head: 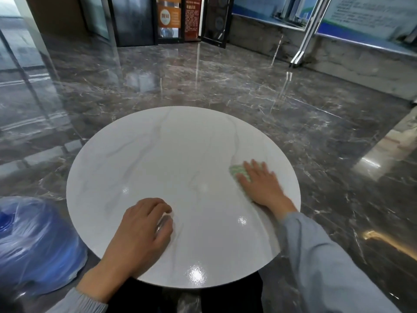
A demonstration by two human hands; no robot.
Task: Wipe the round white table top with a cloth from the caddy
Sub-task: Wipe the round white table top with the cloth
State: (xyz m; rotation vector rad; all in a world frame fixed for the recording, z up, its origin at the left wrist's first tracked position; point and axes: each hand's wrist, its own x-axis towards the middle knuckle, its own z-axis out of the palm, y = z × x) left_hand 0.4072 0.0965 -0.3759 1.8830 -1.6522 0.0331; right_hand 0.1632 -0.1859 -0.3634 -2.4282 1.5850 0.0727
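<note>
The person is leaning over the round white table top (158, 154), and the right hand (261, 184) is lying flat, fingers straight, pressing a pale green cloth (239, 171) onto the table top's right side, near the rim. The left hand (140, 229) is resting near the table top's front edge with its fingers curled under. Something is glinting beneath them, and I cannot tell whether that is a held object or only a reflection.

The cloth is looking soft, light and limp, likely to bunch on that glossy, slippery surface, so a spread palm over its middle is probably serving better than a pinch at a corner.

I am counting one cloth, one table top and two hands. A single blue bundle in clear plastic (33, 240) is sitting on the floor left of the table top.
</note>
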